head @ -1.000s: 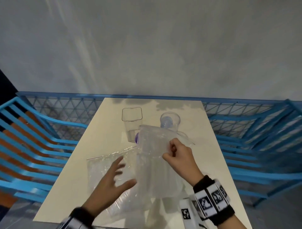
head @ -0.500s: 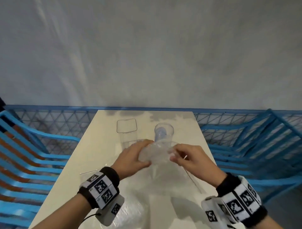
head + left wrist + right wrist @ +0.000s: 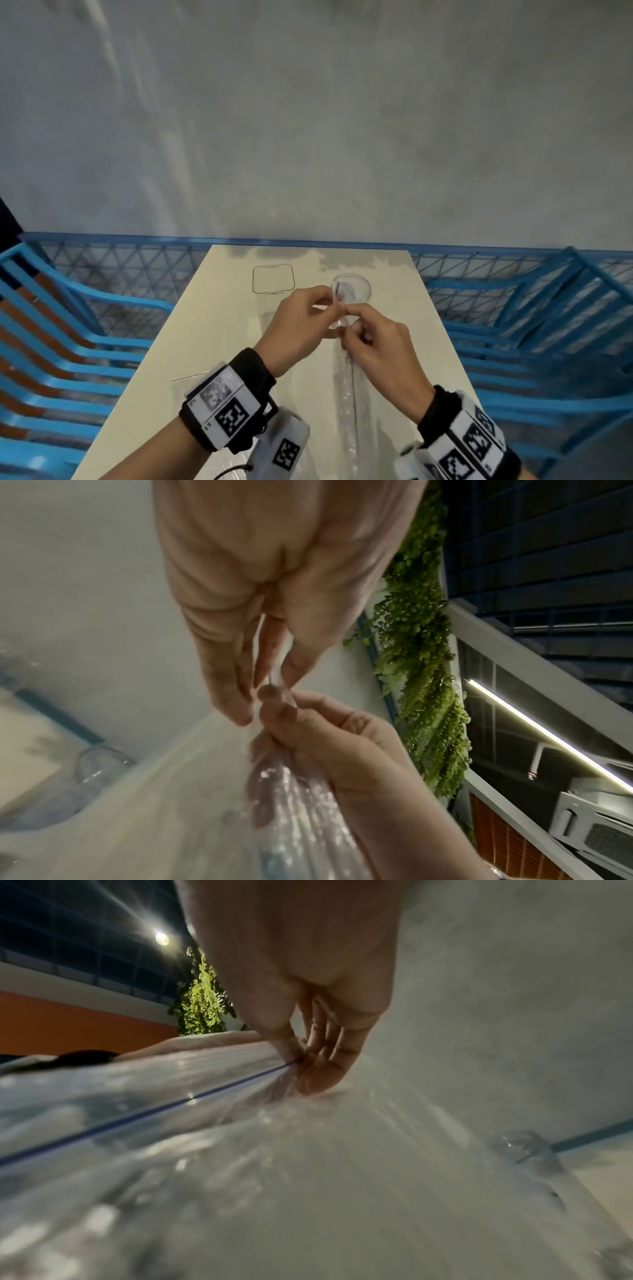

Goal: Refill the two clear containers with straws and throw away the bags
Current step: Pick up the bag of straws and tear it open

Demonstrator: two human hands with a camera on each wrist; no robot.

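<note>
Pinching clear bag [image 3: 344, 387] top – both hands, left hand [image 3: 298, 325] & right hand [image 3: 373, 346], above table [image 3: 212, 329]

Bare forearms; each wrist wears a black band [image 3: 255, 371] with white square-patterned marker tags [image 3: 224, 413] and a white camera block [image 3: 286, 445].

A café-style seating area, seemingly outdoors at night. A cream worktop [image 3: 212, 329] stands against a grey concrete wall [image 3: 342, 137], flanked by blue slatted benches [image 3: 68, 342]. Hanging greenery [image 3: 421, 669] and a light strip [image 3: 548, 737] show behind.
</note>
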